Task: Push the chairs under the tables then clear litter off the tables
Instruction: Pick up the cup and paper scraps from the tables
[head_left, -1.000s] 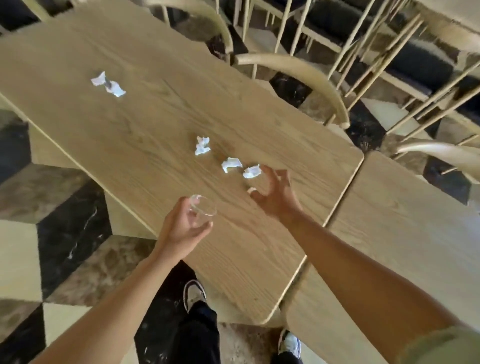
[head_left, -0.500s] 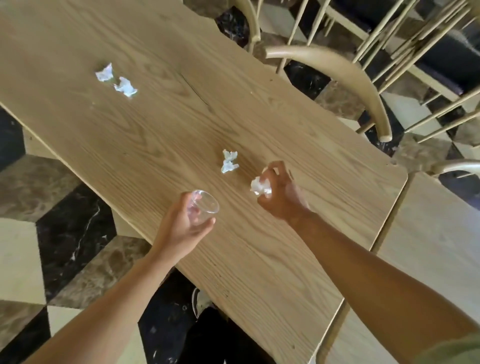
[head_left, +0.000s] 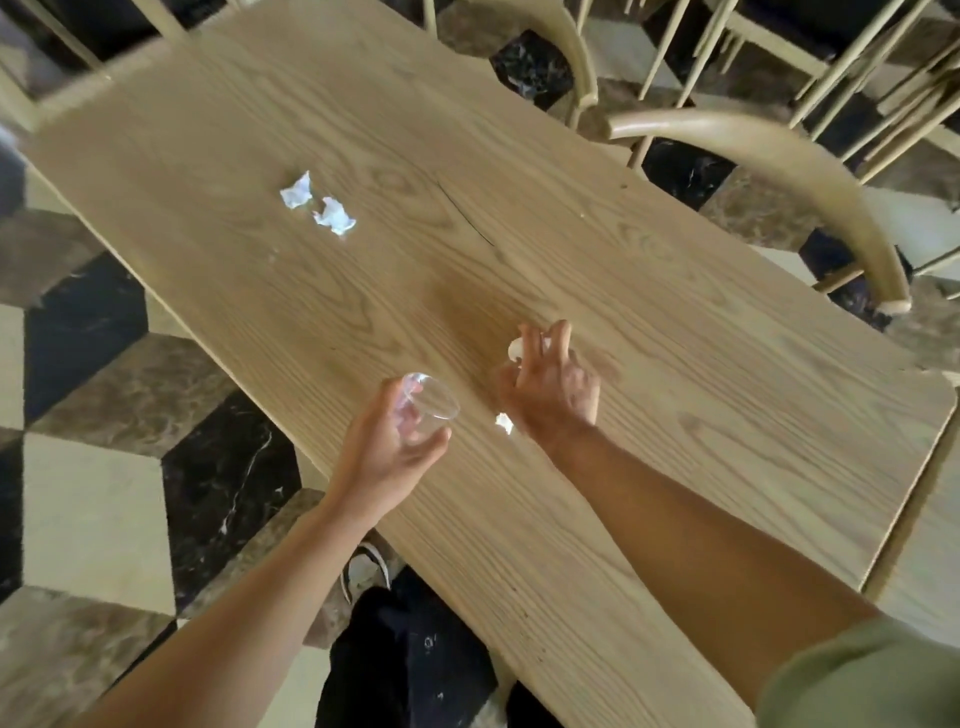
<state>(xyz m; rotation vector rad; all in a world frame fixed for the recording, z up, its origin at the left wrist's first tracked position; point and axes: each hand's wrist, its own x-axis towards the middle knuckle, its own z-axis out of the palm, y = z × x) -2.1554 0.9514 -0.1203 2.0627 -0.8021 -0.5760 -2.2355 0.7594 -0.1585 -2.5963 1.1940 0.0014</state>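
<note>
My left hand (head_left: 395, 441) holds a clear plastic cup (head_left: 428, 397), tilted with its mouth toward my right hand, over the near edge of the long wooden table (head_left: 649, 312). Just right of the cup, my right hand (head_left: 550, 379) is curled around crumpled white paper scraps (head_left: 514, 348); bits of white show at the fingertips and below the palm. Two more crumpled white scraps (head_left: 319, 205) lie together on the tabletop, farther away to the left.
A pale wooden chair with a curved backrest (head_left: 779, 171) is tucked in along the table's far right side, with another chair (head_left: 571, 57) behind it. More spindle-back chairs crowd the top right. A second table (head_left: 930, 561) abuts at the right. Chequered marble floor (head_left: 93, 509) lies on the left.
My right hand gathered the scraps that lay near the table's middle and drew them back toward the cup. The left hand kept the cup steady. The view shifted along the table.
</note>
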